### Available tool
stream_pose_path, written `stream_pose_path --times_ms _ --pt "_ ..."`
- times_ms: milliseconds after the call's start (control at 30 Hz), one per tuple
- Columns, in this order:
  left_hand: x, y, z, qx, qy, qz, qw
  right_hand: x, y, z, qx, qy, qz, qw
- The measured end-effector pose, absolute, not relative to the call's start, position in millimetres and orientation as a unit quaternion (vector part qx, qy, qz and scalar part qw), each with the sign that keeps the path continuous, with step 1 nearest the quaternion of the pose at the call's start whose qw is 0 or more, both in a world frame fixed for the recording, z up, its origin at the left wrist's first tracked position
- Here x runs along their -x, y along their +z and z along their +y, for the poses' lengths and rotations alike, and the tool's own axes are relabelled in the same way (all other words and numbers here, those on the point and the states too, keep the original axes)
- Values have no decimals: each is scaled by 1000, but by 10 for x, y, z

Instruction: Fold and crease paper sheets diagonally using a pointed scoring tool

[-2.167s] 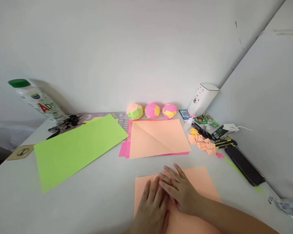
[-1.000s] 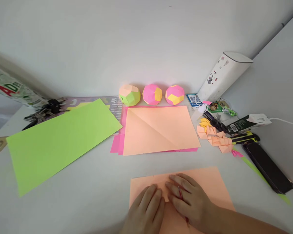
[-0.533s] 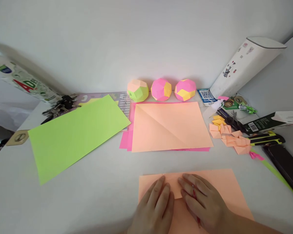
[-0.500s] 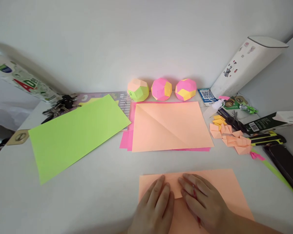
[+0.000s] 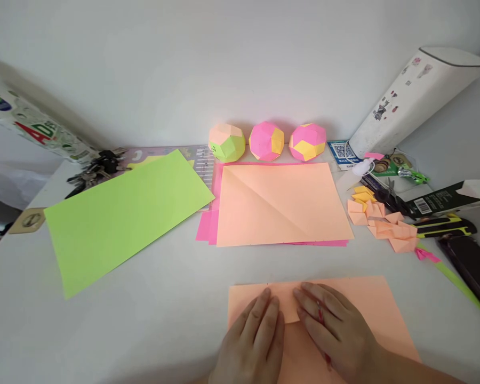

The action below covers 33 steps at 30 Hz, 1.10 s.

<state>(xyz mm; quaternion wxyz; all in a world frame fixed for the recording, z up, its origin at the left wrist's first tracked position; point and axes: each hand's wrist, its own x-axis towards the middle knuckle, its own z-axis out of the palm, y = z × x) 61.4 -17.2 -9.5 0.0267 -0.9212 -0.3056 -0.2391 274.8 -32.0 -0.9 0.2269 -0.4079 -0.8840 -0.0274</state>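
A peach sheet of paper [image 5: 378, 309] lies at the near edge of the table. On top of it, a smaller peach paper piece [image 5: 286, 306] shows between my hands; its lower edge is visible, the rest covered. My left hand [image 5: 254, 333] rests on this paper with fingers stretched out flat. Beside it, my right hand [image 5: 336, 325] presses the paper with its fingertips, and a thin red pen [image 5: 320, 313] is tucked between its fingers. Most of the pen is hidden by the hand.
A stack of peach and pink sheets [image 5: 280, 205] lies ahead, with a green sheet [image 5: 124, 224] to its left. Behind stand three paper balls [image 5: 266, 141]. To the right are folded peach pieces [image 5: 392, 229], scissors [image 5: 394, 200], a box cutter [image 5: 448, 226] and a black case [image 5: 470, 266].
The camera view has shifted slightly. My hands stay on the paper in nearly the same pose, and the pen remains in my right hand.
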Motion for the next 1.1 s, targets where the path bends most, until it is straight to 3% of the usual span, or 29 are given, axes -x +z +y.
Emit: stream_pose_path --times_ms 1100 --pt "-650 -22 -132 921 -243 -303 11 -2699 74 -282 419 -50 -878 225"
